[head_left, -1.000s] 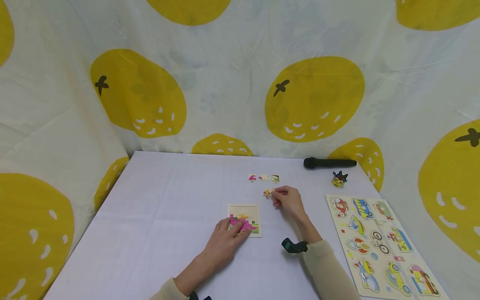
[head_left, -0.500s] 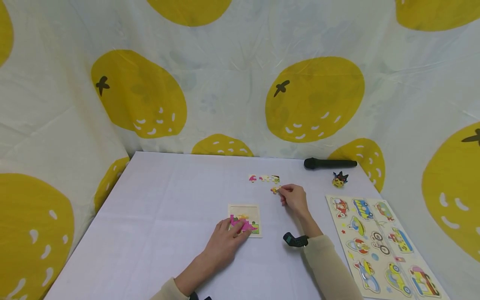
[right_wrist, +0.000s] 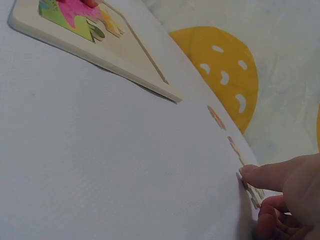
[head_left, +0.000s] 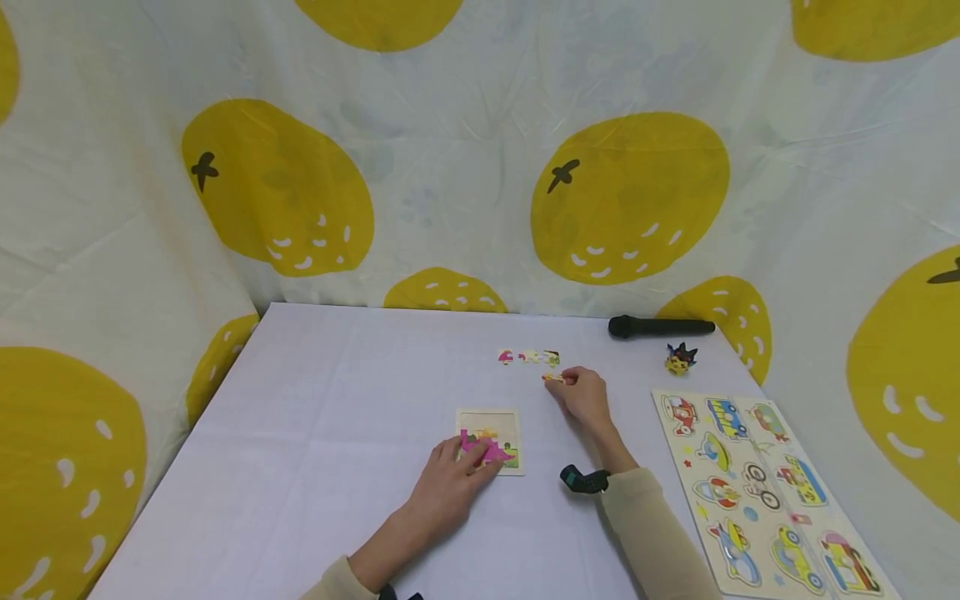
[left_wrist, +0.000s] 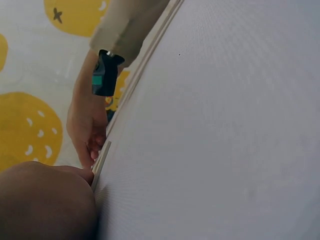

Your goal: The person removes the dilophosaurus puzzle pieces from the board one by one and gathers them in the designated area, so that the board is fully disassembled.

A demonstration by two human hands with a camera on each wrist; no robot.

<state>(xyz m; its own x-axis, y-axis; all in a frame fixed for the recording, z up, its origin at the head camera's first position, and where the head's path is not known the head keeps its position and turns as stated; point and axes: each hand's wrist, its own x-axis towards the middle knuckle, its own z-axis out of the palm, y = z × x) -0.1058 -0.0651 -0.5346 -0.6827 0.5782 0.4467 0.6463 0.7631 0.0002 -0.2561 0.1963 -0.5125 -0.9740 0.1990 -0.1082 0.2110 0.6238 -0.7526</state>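
My left hand (head_left: pixel 450 483) rests its fingers on the pink pieces in a small square wooden puzzle board (head_left: pixel 498 418). The upper part of that board shows bare wood, and some pieces are hidden under my fingers. Further back, my right hand (head_left: pixel 587 400) pinches a small yellowish puzzle piece (head_left: pixel 552 378) between thumb and fingers. In the right wrist view the piece (right_wrist: pixel 248 189) is tilted close to the tabletop; whether it touches is unclear. Just behind it lie loose puzzle pieces: a pink one (head_left: pixel 506 357), a pale one (head_left: pixel 530 357) and a greenish one (head_left: pixel 552 357).
A large wooden vehicle puzzle board (head_left: pixel 738 483) lies on the right side of the white table (head_left: pixel 322 400). A black microphone (head_left: pixel 660 327) and a small figurine (head_left: pixel 680 358) stand near the back right. A patterned curtain (head_left: pixel 450 167) surrounds the table.
My right hand has moved a little right and back with the puzzle piece, then turned so its fingers cover more of it. The left hand stays on the puzzle board.
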